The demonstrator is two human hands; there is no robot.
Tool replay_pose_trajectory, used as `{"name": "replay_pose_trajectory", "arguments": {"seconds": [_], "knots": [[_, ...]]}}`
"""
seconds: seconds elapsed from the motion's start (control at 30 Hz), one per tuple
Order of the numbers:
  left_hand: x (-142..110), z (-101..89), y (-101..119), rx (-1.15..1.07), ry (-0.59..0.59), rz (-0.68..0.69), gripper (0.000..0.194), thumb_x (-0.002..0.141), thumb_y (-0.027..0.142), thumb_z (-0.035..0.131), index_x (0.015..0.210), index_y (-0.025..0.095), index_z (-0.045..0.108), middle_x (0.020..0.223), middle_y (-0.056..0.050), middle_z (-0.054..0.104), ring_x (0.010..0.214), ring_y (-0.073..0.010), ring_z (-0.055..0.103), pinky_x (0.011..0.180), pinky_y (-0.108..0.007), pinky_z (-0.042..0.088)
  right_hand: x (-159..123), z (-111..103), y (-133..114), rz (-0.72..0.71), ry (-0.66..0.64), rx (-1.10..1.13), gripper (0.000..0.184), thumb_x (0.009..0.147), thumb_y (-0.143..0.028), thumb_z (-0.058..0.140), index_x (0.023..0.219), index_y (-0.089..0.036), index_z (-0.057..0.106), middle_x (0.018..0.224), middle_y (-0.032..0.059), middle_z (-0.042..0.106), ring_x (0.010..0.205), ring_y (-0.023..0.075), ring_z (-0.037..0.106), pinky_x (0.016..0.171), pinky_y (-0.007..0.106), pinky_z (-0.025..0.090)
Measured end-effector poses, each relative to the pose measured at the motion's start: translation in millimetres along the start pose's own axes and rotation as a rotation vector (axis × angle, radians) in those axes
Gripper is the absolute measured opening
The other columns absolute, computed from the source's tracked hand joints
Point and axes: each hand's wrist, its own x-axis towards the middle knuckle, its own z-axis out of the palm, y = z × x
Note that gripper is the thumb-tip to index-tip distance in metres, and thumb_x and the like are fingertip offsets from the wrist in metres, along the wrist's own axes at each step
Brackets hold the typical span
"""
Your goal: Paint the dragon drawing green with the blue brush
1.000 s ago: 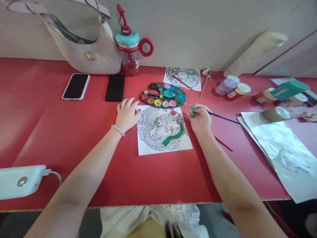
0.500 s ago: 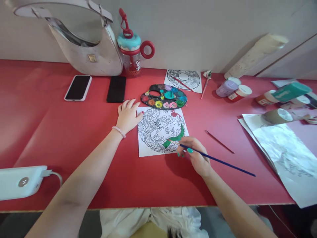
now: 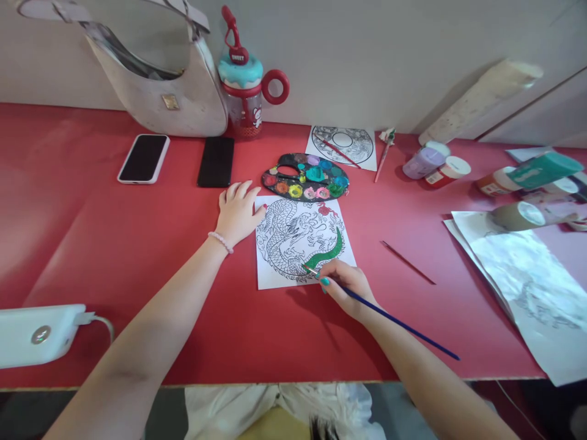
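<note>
A white sheet with a printed dragon (image 3: pixel 287 238) lies on the red tabletop; a curved green band and a small red patch are painted on it. My left hand (image 3: pixel 238 211) rests flat with fingers spread, its thumb at the sheet's upper left edge. In my right hand (image 3: pixel 346 286) a blue-handled paintbrush (image 3: pixel 401 322) is pinched, its tip at the lower left end of the green band. Just above the sheet sits a black paint palette (image 3: pixel 300 172) with several coloured wells, green among them at its right end.
Behind the palette lies a ring-patterned sheet (image 3: pixel 343 142) with a red brush across it. Another thin brush (image 3: pixel 408 263) is right of my hand. Paint jars (image 3: pixel 424 160) and papers (image 3: pixel 527 287) occupy the right. Phones (image 3: pixel 215 162), a cup (image 3: pixel 243 104), a bag (image 3: pixel 160 98) and a white device (image 3: pixel 41 336) are left.
My right hand has come from the palette's right end down to the dragon sheet, carrying the brush. Its tip then shifted slightly left and down along the green band. My left hand stays put.
</note>
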Motion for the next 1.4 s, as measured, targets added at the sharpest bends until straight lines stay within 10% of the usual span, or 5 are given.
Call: {"name": "replay_pose_trajectory", "arguments": {"seconds": [1.4], "knots": [[-0.1,-0.2,1.3,0.012,0.009,-0.004,0.042,0.093,0.034,0.052,0.132,0.021,0.057,0.148,-0.013,0.048,0.137,-0.0347,0.038,0.111,-0.057,0.031,2.5,5.6,-1.7,0.081,0.053,-0.114,0.03,0.085,-0.027,0.05,0.061,-0.022,0.032,0.052,-0.0066,0.03,0.047,0.008,0.025,0.042,0.022,0.022]]}}
